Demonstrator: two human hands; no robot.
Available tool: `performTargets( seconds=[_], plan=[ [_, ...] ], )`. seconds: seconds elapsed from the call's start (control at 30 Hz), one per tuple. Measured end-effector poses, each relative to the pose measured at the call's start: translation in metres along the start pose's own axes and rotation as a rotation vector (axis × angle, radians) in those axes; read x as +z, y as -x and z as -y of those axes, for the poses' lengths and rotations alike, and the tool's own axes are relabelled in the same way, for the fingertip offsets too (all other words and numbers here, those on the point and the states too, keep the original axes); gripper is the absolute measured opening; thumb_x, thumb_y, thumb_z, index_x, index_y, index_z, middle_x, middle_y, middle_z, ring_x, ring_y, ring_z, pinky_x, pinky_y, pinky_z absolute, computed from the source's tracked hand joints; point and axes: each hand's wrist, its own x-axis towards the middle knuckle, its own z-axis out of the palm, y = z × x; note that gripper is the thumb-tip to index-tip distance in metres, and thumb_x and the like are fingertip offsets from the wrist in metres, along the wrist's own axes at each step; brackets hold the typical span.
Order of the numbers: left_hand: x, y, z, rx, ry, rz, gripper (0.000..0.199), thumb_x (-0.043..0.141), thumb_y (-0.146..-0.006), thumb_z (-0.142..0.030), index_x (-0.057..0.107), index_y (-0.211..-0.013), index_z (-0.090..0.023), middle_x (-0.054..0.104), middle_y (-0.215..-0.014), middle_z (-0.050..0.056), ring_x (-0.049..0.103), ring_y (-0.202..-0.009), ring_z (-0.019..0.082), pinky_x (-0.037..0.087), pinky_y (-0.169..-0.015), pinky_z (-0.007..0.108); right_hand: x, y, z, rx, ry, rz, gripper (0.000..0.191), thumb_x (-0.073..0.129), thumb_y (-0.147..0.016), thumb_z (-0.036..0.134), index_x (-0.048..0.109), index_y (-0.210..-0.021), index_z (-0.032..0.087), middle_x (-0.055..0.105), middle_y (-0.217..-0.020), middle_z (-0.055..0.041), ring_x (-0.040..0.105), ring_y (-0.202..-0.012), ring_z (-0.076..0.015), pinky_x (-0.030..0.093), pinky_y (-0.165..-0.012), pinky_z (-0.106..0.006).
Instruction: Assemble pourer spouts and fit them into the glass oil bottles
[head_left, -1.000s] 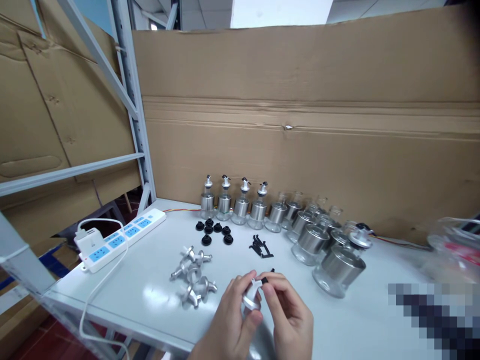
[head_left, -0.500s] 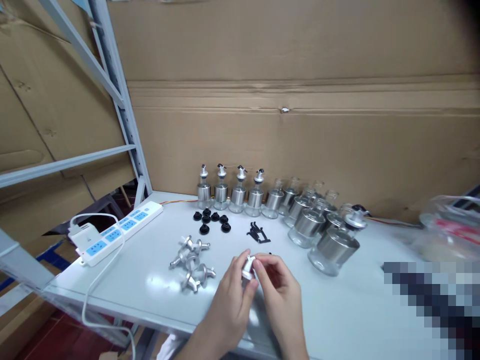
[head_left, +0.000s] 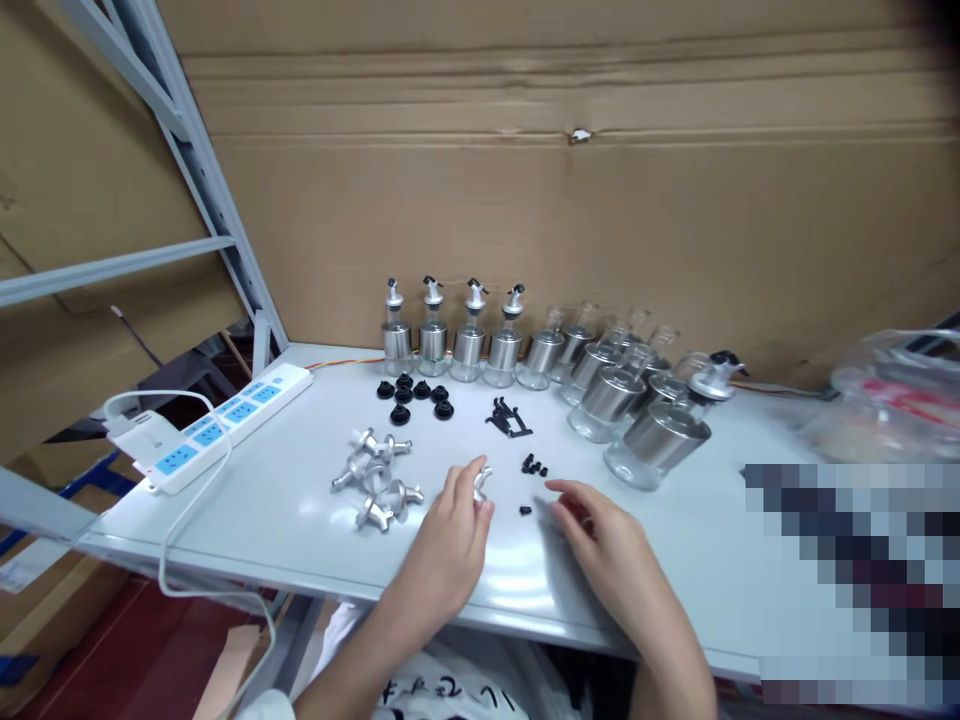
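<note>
My left hand (head_left: 448,540) is closed around a silver pourer spout (head_left: 481,484), held above the table between fingers and thumb. To its right my right hand (head_left: 609,535) is open, thumb and forefinger apart, with nothing visible in it. Near those fingertips lie several small black caps (head_left: 533,466), and one small black cap (head_left: 525,511) sits nearer me. Left of my left hand is a loose group of silver pourer spouts (head_left: 376,480). Farther back are black ribbed stoppers (head_left: 403,396) and thin black lever pieces (head_left: 510,418).
Bottles with steel sleeves (head_left: 469,346) line the back, several fitted with pourers. Larger bottles (head_left: 660,440) stand at right, the nearest topped with a pourer. A white power strip (head_left: 244,412) with a cable lies at left. Plastic bag (head_left: 885,400) at far right; cardboard wall (head_left: 525,220) behind.
My right hand has left the spout and moved right, its fingers parting. My left hand keeps the spout. The view has tilted down, and the small black caps now show.
</note>
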Motion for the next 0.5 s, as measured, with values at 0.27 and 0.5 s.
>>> performTargets(
  seconds=[0.27,0.5],
  plan=[
    [-0.007,0.006,-0.002,0.102,0.188,-0.095,0.042,0.043,-0.098,-0.033,0.041,-0.138,-0.02,0.055,-0.127,0.011,0.055,-0.116,0.021,0.039,-0.107,0.039,0.028,-0.002,0.019,-0.095,0.094,0.087,0.018,0.051,-0.084,0.022,0.062,-0.071,0.021,0.061,-0.069,-0.002,0.057,-0.059,-0.0176,0.04,-0.058,-0.029],
    [-0.008,0.014,-0.003,0.037,0.414,0.118,0.041,0.045,-0.098,-0.039,0.037,-0.133,-0.019,0.057,-0.109,0.007,0.058,-0.093,0.017,0.045,-0.093,0.036,0.028,0.001,0.035,-0.051,-0.41,-0.132,0.014,0.06,-0.085,0.032,0.056,-0.077,0.02,0.06,-0.067,0.0017,0.057,-0.06,-0.0127,0.045,-0.056,-0.023]
  ],
)
